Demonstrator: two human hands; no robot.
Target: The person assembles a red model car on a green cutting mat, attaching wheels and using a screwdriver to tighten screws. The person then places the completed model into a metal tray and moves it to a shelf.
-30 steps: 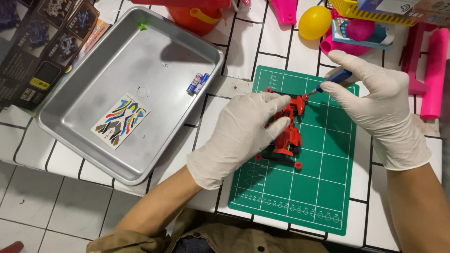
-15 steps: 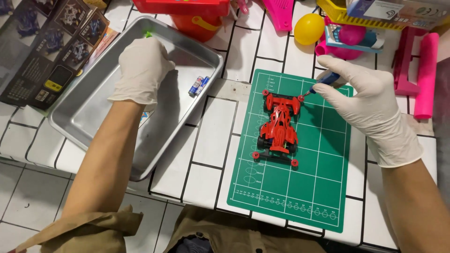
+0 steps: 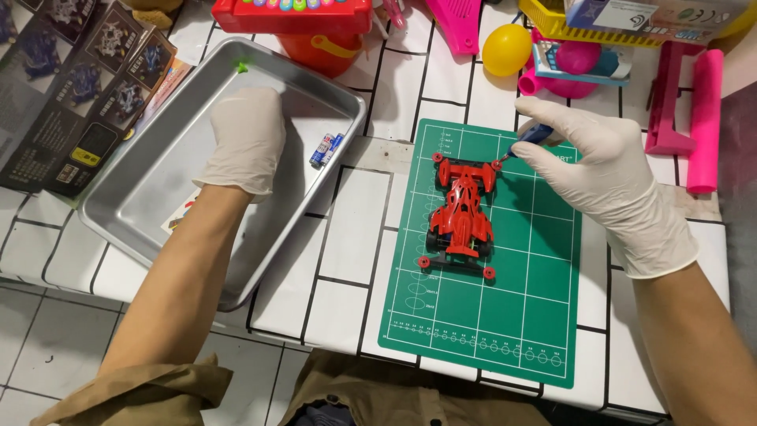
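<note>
Both gloved hands are kept busy at once. Left hand [image 3: 240,142] is laid palm-down inside the metal tray [image 3: 150,221], well left of the green cutting mat [image 3: 505,315], fingers held loosely together over the tray floor; whether anything is pinched under it can't be told. Right hand [image 3: 607,177] is held over the mat's upper right part, fingers pinched around a small blue-handled screwdriver [image 3: 532,136], its tip set right at the front corner of the red toy racer [image 3: 461,217].

Going big to small from the mat: the tray is parked to the left, and beyond it, at the far left, a dark printed box lid [image 3: 71,87] with pictures of model cars is lying flat. Above the mat a red toy keyboard [image 3: 292,14] and an orange bucket [image 3: 323,51] are lined up, then a yellow balloon [image 3: 506,49], with a yellow basket [image 3: 552,20] of boxed items up top right. Pink plastic pieces [image 3: 703,118] are stacked to the mat's right. The racer is sat in the mat's upper middle, nose pointing away. Two small batteries [image 3: 326,148] are left in the tray's right end, and a colourful sticker sheet [image 3: 183,213] is half hidden under the left wrist.

Risk-wise, imo: the car isn't being steadied by anything, so a push from the screwdriver could make it roll or skid on the mat, and the tip could slip off. Tiny screws could easily be lost among the clutter too.
</note>
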